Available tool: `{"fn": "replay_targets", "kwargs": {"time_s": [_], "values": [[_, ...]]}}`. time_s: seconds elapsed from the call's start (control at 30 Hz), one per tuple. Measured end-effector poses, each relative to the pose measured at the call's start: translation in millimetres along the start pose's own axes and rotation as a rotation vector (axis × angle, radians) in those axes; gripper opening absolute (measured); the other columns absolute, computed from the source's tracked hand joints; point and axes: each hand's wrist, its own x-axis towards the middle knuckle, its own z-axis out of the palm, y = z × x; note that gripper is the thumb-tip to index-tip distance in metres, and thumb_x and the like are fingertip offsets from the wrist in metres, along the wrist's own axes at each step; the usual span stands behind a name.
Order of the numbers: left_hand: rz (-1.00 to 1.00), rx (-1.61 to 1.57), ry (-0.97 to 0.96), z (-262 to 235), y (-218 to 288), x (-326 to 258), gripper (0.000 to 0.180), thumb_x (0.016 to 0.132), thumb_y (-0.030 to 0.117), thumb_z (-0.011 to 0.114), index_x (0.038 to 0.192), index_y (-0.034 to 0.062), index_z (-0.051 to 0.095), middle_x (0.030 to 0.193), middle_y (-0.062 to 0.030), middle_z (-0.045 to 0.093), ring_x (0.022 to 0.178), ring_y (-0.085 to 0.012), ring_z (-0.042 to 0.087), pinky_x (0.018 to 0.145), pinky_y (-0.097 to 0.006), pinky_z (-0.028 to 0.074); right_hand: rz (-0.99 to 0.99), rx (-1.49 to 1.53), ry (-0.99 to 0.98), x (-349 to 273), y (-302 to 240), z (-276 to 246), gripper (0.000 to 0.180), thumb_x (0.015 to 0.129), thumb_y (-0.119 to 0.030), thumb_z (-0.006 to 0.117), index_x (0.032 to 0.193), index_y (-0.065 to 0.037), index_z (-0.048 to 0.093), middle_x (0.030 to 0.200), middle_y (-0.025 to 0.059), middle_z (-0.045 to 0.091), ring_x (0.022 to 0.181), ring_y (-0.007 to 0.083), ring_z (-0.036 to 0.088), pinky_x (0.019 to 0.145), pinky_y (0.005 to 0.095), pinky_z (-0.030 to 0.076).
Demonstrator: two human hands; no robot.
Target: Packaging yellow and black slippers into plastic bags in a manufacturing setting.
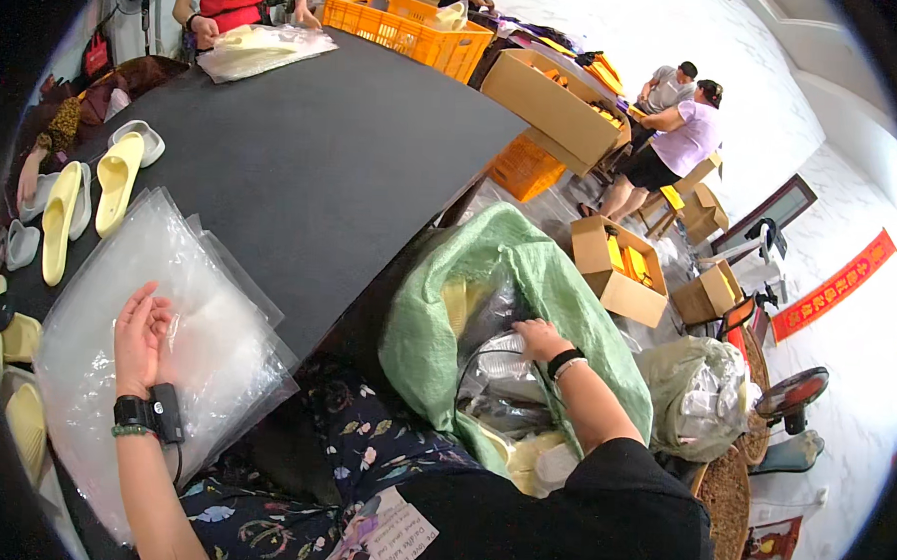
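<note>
My left hand (144, 337) hovers over or rests on a stack of clear plastic bags (217, 305) on the dark table; its fingers are loosely bent and apart, with nothing held. A green woven sack (422, 309) stands gaping beside the table's edge. Inside it lie clear-wrapped packages (500, 367), and pale yellow pieces show near its front. At the sack's opening my right hand (544, 342) reaches over the wrapped packages, fingers outstretched and touching the plastic. Pale yellow slippers (61, 223) and translucent grey ones (32, 246) line the table's left side.
Across the dark table (375, 137), a person in red handles a plastic bag (263, 52). An orange crate (409, 30) sits at the far edge. Cardboard boxes (619, 267), another filled sack (694, 396) and a fan (794, 392) stand to the right. Two people work farther back.
</note>
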Motion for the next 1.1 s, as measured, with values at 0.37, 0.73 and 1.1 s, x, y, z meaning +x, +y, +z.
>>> {"fn": "replay_targets", "kwargs": {"time_s": [0.37, 0.73, 1.1], "values": [[0.001, -0.023, 0.008, 0, -3, 1, 0.029, 0.097, 0.011, 0.052, 0.124, 0.0006, 0.055, 0.093, -0.0074, 0.063, 0.072, -0.0092, 0.059, 0.061, -0.018, 0.046, 0.023, -0.308, 0.056, -2, -5, 26, 0.083, 0.043, -0.026, 0.091, 0.118, -0.016, 0.057, 0.112, 0.0050, 0.062, 0.113, 0.0285, 0.053, 0.096, 0.0455, 0.039], [-0.007, -0.009, 0.008, -1, -2, -2, 0.027, 0.097, 0.011, 0.052, 0.123, 0.0018, 0.057, 0.092, -0.0067, 0.064, 0.071, -0.0087, 0.058, 0.061, -0.018, 0.047, 0.118, -0.053, -0.073, -17, 17, -34, 0.051, 0.055, -0.035, 0.088, 0.097, -0.009, 0.072, 0.101, 0.0122, 0.069, 0.106, 0.0348, 0.059, 0.087, 0.0457, 0.051], [0.015, -0.014, 0.012, 2, -2, -2, 0.029, 0.097, 0.011, 0.053, 0.124, 0.0010, 0.056, 0.092, -0.0072, 0.065, 0.071, -0.0079, 0.060, 0.059, -0.017, 0.048, -0.012, 0.245, 0.128, -52, 59, -129, 0.051, 0.058, -0.037, 0.086, 0.095, -0.006, 0.068, 0.086, 0.0153, 0.068, 0.081, 0.0331, 0.064, 0.073, 0.0418, 0.050]]}}
